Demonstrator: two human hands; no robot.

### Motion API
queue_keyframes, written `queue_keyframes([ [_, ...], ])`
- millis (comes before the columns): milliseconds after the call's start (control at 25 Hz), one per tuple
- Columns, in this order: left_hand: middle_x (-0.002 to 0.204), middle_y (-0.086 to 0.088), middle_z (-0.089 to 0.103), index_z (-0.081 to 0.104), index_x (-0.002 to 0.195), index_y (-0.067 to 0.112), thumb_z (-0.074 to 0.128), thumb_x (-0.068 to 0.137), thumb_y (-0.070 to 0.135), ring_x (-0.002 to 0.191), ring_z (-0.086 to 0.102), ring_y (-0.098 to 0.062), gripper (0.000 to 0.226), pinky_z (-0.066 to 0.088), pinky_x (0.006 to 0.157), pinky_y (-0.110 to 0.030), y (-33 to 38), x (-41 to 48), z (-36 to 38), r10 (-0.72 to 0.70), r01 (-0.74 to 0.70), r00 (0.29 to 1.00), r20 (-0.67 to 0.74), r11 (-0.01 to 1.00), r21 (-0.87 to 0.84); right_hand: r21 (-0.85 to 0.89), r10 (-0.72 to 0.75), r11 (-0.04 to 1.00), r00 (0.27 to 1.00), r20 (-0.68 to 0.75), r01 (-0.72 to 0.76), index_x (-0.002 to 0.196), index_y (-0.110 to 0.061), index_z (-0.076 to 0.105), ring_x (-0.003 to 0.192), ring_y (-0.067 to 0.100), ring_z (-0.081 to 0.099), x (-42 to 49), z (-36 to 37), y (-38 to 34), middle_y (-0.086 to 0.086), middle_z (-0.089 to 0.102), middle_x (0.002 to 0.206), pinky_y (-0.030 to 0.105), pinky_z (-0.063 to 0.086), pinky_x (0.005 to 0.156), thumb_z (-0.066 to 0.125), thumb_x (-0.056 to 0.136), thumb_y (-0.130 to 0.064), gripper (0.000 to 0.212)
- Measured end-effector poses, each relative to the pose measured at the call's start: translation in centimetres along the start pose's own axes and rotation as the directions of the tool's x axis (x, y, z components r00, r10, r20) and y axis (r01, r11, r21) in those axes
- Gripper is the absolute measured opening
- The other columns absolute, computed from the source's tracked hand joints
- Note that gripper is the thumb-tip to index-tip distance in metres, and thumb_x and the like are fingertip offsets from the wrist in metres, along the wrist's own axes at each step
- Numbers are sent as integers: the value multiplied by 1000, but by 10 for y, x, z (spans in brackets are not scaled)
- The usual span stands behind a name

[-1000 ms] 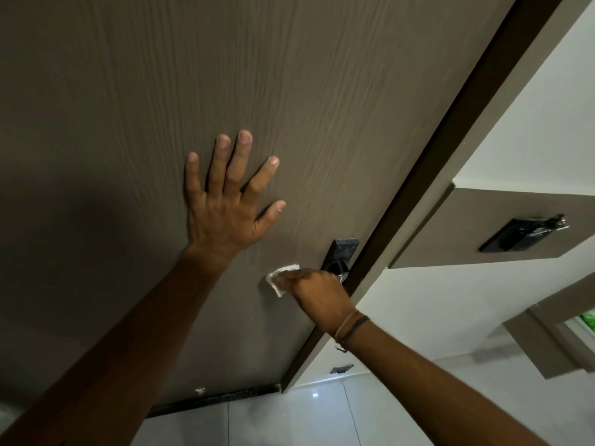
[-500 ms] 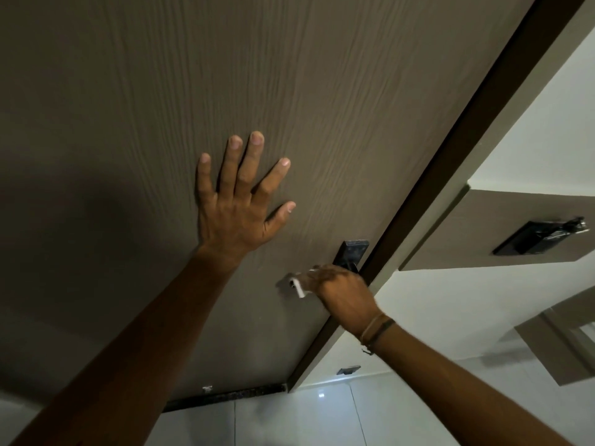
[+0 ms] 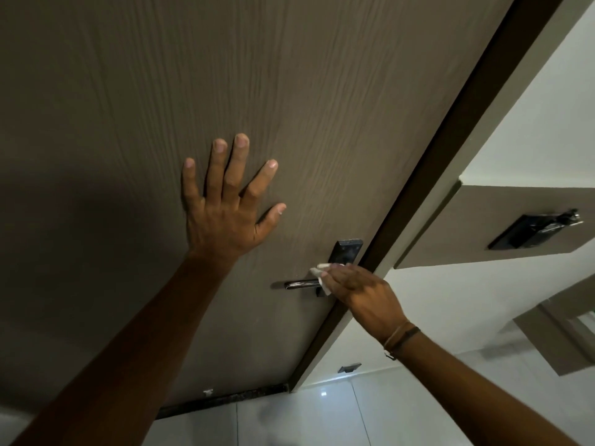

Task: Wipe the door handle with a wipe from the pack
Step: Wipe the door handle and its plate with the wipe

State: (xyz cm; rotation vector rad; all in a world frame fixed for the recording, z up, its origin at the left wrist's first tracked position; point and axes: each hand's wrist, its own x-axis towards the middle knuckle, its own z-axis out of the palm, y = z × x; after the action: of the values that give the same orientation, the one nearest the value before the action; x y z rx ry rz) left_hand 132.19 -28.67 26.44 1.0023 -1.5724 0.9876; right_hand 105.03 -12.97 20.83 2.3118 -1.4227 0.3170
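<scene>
Nearest the camera, two bare forearms reach up and away toward the door, and the right hand, a cord bracelet on its wrist, has its fingers closed around a crumpled white wipe, pressing it against the root of the door handle, where the lever meets its dark backplate. A second ago that hand and wipe sat over the free end of the lever and hid it; half a second ago they were partway along; now the shiny lever lies bare and in plain sight, sticking out to the left of the wipe. That reads as one stroke run from tip to base, so the outer length has likely had at least one pass (the underside and the backplate are harder to vouch for from this angle). Further up the panel, the left hand lies flat with fingers spread wide, empty, palm against the wood grain, much as it did in both earlier views, apparently steadying the door against the rubbing. Beyond the door's dark edge a pale wall carries another dark fitting, well apart from the work. The pack is not in view.
</scene>
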Motion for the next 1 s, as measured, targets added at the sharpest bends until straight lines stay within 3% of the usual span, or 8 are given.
queue_keyframes([
  [240,183,-6,3,19,172,32,50,98,73,170,1,-28,90,-3,136,-57,-1,-3,2,-11,11,1000,-12,1000,-15,154,269,955,958,-100,-252,136,-8,67,130,31,62,-18,10,-5,14,64,142,49,51,107,82,77,8,62],
  [520,183,-6,1,20,172,31,52,99,71,170,0,-28,89,-3,137,-57,0,-1,-1,-8,8,1000,-16,1000,-24,653,794,475,607,-30,-590,135,-9,67,122,24,67,-12,21,-40,3,70,133,43,54,107,72,93,-3,43],
  [560,183,-6,1,20,172,31,52,99,70,170,0,-28,89,-3,137,-57,0,-1,-1,-9,9,1000,-17,1000,-26,632,786,477,618,5,-611,137,-11,66,126,23,64,-12,19,-42,-1,66,136,41,52,109,69,94,-2,43],
  [640,183,-6,0,19,172,31,52,99,70,170,0,-28,89,-3,137,-57,1,-1,-1,-9,9,1000,-21,1000,-23,410,657,696,753,-32,-589,139,-11,64,131,27,61,-13,13,-40,4,63,143,46,51,110,73,91,-3,50],
  [720,183,-5,-1,17,172,32,51,99,70,170,-1,-28,89,-3,137,-57,0,-2,-1,-7,6,1000,-16,1000,-20,129,393,916,915,-92,-380,134,-5,67,128,36,63,-13,9,-29,16,65,140,53,53,105,86,77,-2,60],
  [800,183,-5,0,18,172,32,50,99,71,170,-1,-28,89,-3,137,-57,0,-2,1,-10,10,1000,-16,1000,-23,32,254,967,965,-70,-252,129,-3,70,125,38,65,-10,6,-18,19,68,135,55,53,103,92,68,-2,65],
  [880,183,-6,3,20,172,31,49,99,71,170,1,-28,88,-2,137,-57,0,-2,2,-18,17,1000,-24,1000,-22,159,358,926,929,-92,-342,129,-5,71,123,35,67,-9,7,-17,17,69,135,52,54,103,89,73,0,59],
  [1000,183,-5,4,20,172,32,49,99,72,170,3,-28,88,0,137,-57,1,-3,4,-17,16,999,-35,1000,-21,558,727,599,682,-77,-575,127,-12,73,116,21,70,-5,11,-37,3,72,130,34,56,101,78,90,-9,37],
])
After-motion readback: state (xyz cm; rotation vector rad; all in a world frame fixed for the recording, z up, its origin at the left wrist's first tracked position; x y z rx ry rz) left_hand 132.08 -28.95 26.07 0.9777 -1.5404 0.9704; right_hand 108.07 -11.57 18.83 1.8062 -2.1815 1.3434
